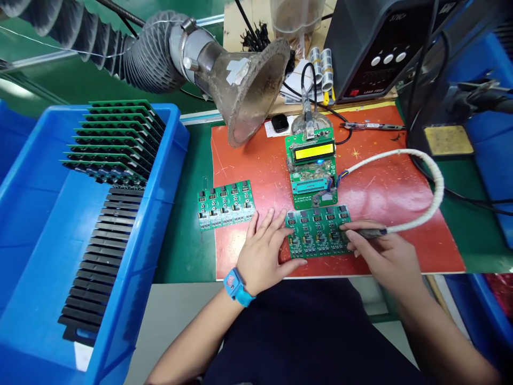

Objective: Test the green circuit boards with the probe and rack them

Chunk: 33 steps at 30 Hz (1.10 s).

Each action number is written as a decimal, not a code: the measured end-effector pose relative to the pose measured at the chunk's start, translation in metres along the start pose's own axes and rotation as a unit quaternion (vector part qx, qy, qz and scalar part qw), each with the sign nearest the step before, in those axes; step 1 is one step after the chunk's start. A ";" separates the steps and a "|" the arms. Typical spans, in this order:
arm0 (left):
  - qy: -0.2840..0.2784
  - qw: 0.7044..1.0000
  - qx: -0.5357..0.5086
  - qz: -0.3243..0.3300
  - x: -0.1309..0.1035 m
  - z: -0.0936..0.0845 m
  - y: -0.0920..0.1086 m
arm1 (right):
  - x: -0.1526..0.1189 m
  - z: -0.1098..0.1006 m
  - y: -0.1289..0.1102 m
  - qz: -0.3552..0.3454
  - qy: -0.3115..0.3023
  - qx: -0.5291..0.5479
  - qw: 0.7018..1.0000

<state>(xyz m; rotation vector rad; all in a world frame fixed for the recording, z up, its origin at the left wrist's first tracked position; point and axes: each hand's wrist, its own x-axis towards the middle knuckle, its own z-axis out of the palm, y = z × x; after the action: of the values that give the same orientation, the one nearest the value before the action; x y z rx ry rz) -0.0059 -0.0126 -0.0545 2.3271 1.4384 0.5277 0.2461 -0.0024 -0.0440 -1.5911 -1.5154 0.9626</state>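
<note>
A green circuit board panel (319, 235) lies on the red mat below a programmer board (313, 171) with a lit yellow display. My left hand (266, 248), a blue watch on its wrist, rests palm down with fingers apart, its thumb and index finger at the panel's left edge. In my right hand (374, 251) is a probe (371, 233) on a white sleeved cable (435, 176); its tip is at the panel's right end, partly hidden by the fingers. A second panel (226, 206) lies left of my left hand.
At the left, a blue bin (158, 214) holds upright boards (116, 139) in a black rack (102, 256). A fume funnel (256, 91) hangs over the mat's back. Behind are a soldering station (377, 48) and a pen (372, 126); a yellow sponge (449, 140) is at the right.
</note>
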 end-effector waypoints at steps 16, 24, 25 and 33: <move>0.002 1.000 -0.003 0.000 0.000 0.000 0.000 | -0.002 0.018 -0.008 -0.046 -0.021 -0.037 0.998; 0.004 1.000 0.000 0.003 0.001 0.000 0.000 | 0.000 0.019 -0.008 -0.075 -0.021 -0.080 0.994; 0.003 1.000 0.000 0.003 0.000 0.000 0.000 | 0.001 0.020 -0.009 -0.071 -0.020 -0.085 0.994; 0.003 1.000 0.003 0.002 0.000 0.000 0.000 | 0.002 0.022 -0.011 -0.073 0.001 -0.096 0.993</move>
<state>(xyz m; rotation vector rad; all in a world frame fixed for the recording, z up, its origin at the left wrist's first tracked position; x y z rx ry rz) -0.0061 -0.0122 -0.0549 2.3361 1.4407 0.5333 0.2214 0.0001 -0.0448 -1.5850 -1.7413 0.7524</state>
